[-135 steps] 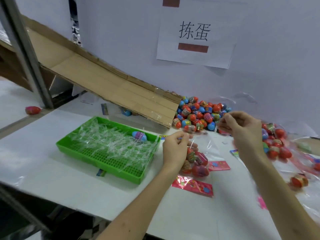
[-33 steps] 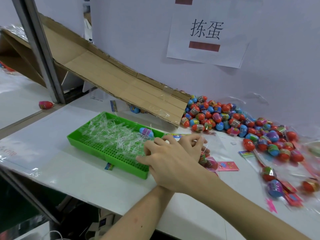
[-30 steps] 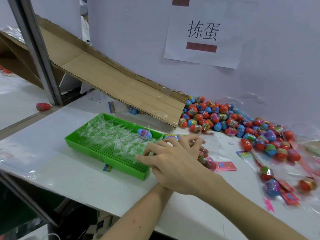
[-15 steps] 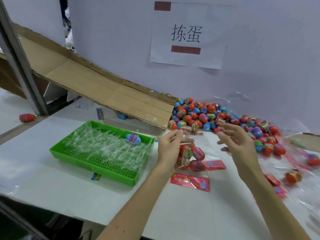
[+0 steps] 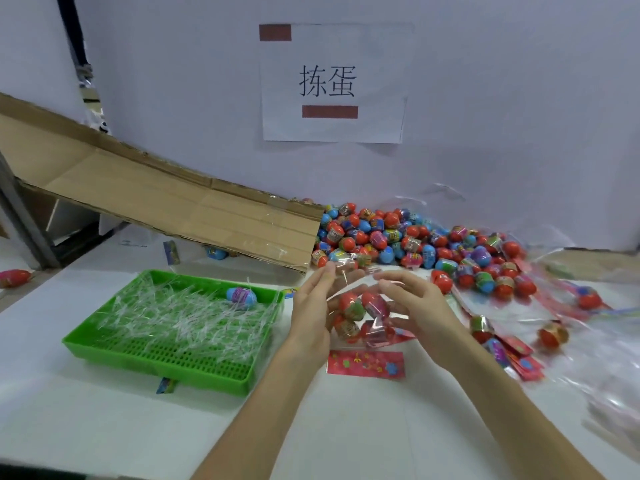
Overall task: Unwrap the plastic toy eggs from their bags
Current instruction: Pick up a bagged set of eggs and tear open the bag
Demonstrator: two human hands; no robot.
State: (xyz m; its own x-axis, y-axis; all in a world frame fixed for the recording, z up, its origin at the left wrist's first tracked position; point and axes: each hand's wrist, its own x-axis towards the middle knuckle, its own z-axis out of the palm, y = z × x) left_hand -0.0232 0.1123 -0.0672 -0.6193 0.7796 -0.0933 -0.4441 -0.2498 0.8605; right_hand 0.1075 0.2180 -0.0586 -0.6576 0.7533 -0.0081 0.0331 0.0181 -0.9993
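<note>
A clear bag with several red toy eggs [image 5: 356, 311] hangs just above the white table, between my two hands. My left hand [image 5: 311, 313] holds the bag's left side, its fingers pointing up. My right hand [image 5: 422, 313] curls its fingers onto the bag's top right edge. A large pile of loose red, blue and purple eggs [image 5: 398, 237] lies behind against the wall. One blue egg [image 5: 241, 296] rests in the green tray [image 5: 156, 367] on clear plastic strips.
A cardboard ramp [image 5: 173, 209] slopes down from the left to the egg pile. A pink card [image 5: 365, 364] lies under the bag. Empty clear bags, pink cards and stray eggs [image 5: 554, 334] are scattered on the right. A red egg [image 5: 14, 277] lies far left.
My right hand reached across to the tray, drew back to the right, and now closes in on the bag's top. My left hand has kept hold of the bag.
</note>
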